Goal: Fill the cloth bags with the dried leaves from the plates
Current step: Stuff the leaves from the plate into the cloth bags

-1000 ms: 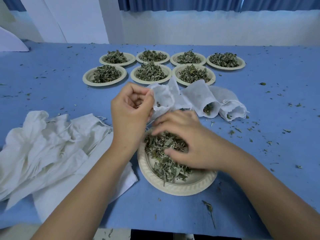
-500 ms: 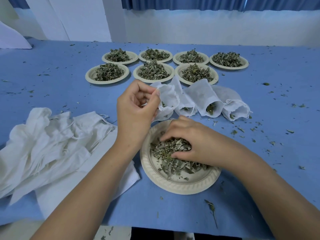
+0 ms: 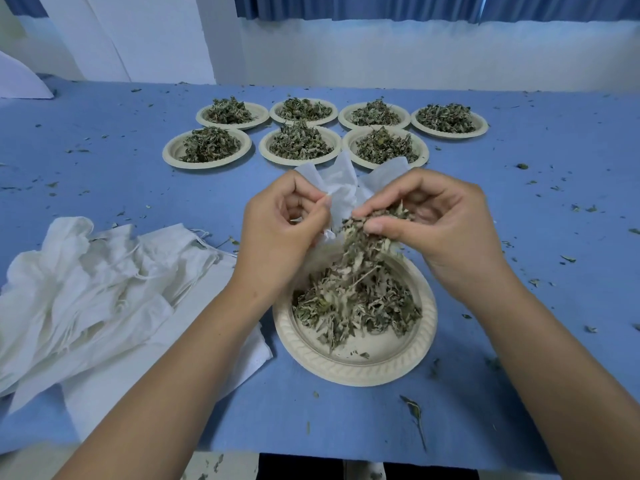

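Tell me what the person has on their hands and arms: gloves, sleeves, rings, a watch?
The left hand and right hand are bare: no gloves, no rings. The left forearm and right forearm are bare to the frame's edge, with no sleeve, watch or band in view.

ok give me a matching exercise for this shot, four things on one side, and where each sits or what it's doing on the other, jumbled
Things:
1. left hand
2. right hand
3. nearest plate
4. heap of bags

States:
a. lies crumpled at the left of the table
b. pinches a clump of dried leaves
c. sits below both hands, partly filled
d. grips a white cloth bag

Pairs: 1-d, 2-b, 3-c, 4-a
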### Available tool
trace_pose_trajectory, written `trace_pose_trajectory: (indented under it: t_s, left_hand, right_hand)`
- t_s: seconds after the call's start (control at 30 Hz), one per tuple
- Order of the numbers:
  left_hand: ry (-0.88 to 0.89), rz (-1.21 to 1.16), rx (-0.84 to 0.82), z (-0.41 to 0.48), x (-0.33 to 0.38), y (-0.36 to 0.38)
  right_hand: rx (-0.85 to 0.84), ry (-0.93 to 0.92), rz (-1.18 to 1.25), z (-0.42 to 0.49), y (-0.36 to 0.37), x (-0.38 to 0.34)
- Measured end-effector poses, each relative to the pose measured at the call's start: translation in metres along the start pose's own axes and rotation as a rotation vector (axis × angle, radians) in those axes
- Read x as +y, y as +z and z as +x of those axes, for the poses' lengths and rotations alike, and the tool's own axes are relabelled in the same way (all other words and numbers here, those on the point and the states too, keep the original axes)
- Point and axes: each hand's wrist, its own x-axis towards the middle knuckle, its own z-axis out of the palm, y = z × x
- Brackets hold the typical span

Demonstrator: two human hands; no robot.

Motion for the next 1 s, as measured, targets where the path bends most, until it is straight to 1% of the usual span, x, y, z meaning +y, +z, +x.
trace_pose_trajectory:
  t_s: [0.07,0.17,0.33,0.4,0.47,0.6,0.67,0.73,0.8,0.93,1.0]
  left_hand:
    - [0.006,0.003,-0.051,-0.001,0.001,0.002]
    - [0.009,-0.009,-0.082,-0.003,0.001,0.002]
    - [0.009,-0.077,-0.123,-0.005,0.004,0.001]
    - [0.005,-0.091,-0.122,-0.005,0.004,0.001]
    - [0.002,-0.086,-0.106,-0.005,0.005,0.001]
    - [-0.029,-0.098,-0.015,-0.002,0.004,0.001]
    - [-0.020,-0.062,-0.008,-0.002,0.003,0.002]
    - [-0.001,-0.036,-0.026,-0.003,0.002,0.002]
    - [0.019,-0.021,-0.043,-0.003,0.001,0.002]
    - [0.034,-0.013,-0.061,-0.005,0.000,0.003]
    - [0.048,0.000,-0.078,-0.006,0.001,0.004]
  right_hand:
    - [0.089,0.021,0.057,0.000,0.004,0.002]
    - [0.170,0.039,0.016,-0.003,0.011,0.009]
    - [0.231,-0.024,-0.219,-0.007,0.017,0.018]
    - [0.189,-0.062,-0.367,-0.007,0.017,0.018]
    - [0.093,-0.075,-0.470,-0.006,0.016,0.016]
    - [-0.148,-0.022,-0.538,-0.003,0.009,0.011]
    - [-0.194,-0.040,-0.602,-0.003,0.007,0.011]
    - [-0.131,-0.110,-0.623,-0.002,0.008,0.012]
    - [-0.040,-0.145,-0.576,-0.003,0.009,0.011]
    - [0.120,-0.105,-0.404,-0.005,0.012,0.011]
    - [0.186,-0.165,-0.451,-0.006,0.014,0.012]
